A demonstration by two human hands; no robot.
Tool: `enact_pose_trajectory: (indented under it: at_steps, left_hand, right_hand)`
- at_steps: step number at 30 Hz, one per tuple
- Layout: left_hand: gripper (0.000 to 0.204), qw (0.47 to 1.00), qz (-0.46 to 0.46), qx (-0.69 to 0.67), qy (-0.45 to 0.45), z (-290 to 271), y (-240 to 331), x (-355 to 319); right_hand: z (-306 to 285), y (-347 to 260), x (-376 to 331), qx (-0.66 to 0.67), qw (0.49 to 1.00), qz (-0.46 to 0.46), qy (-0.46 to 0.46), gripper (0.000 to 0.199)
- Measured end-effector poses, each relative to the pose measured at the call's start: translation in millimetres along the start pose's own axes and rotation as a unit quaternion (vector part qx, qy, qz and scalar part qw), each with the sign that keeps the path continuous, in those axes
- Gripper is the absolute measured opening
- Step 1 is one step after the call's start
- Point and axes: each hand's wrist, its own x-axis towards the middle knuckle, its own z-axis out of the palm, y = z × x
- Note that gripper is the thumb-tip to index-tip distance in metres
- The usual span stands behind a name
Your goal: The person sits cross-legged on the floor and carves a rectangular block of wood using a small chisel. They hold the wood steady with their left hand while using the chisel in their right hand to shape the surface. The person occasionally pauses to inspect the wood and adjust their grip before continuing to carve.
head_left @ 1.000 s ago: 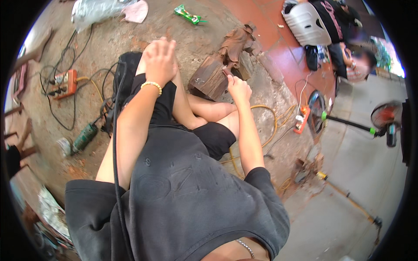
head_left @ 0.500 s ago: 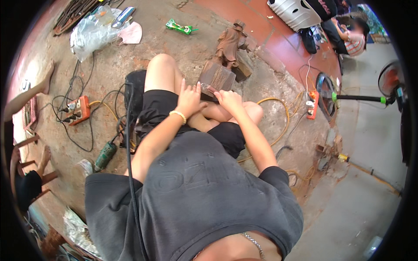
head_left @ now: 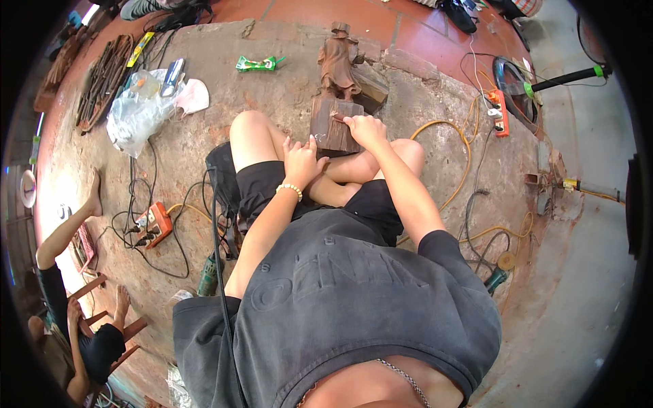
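Rough, dusty concrete point(head_left: 228, 85) meets red floor tiles point(head_left: 360, 17) at the far side. On it the right hand point(head_left: 368, 131) grasps a small reddish-brown stick point(head_left: 338, 117), fingers curled, above the block base point(head_left: 333, 136) of a carved wooden statue point(head_left: 338, 64). Its forearm reaches forward and inward, elbow slightly bent. The left hand point(head_left: 301, 163) grips nothing visible, its fingers parted beside the block's near left corner; contact is unclear. Both forearms pass over the crossed legs point(head_left: 340, 194). Beyond lies a green packet point(head_left: 257, 64), left of the figure.
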Motion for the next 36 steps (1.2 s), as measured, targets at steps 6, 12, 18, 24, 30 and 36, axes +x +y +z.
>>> enact_pose_trajectory:
  at_steps: [6, 12, 18, 24, 30, 36]
  left_hand:
    - [0.070, 1.000, -0.001, -0.003, 0.017, 0.3, -8.5, -3.6]
    - [0.076, 0.998, 0.022, 0.027, 0.060, 0.1, -0.6, -5.8]
    - [0.071, 0.998, 0.006, 0.043, -0.036, 3.2, 2.9, -3.6]
    - [0.056, 0.987, 0.076, -0.004, -0.140, -4.8, -19.2, 9.8]
    - [0.054, 0.954, 0.205, -0.110, -0.189, -67.9, 10.4, -2.9]
    - [0.051, 0.950, 0.292, 0.002, 0.110, -206.5, 44.1, -61.7]
  right_hand:
    - [15.1, -12.8, -15.2, -0.015, 0.998, -0.057, -0.018, 0.040]
    - [0.0, -11.9, 2.9, -0.039, 0.999, -0.009, 0.031, 0.041]
    - [27.0, -23.6, -16.0, 0.101, 0.986, 0.131, 0.032, 0.045]
    - [14.4, -35.0, -14.8, 0.100, 0.980, 0.171, -0.005, 0.046]
    - [3.6, -36.4, -11.3, 0.104, 0.968, 0.225, -0.041, 0.045]
    - [12.5, -32.2, -8.3, 0.074, 0.970, 0.215, -0.083, 0.043]
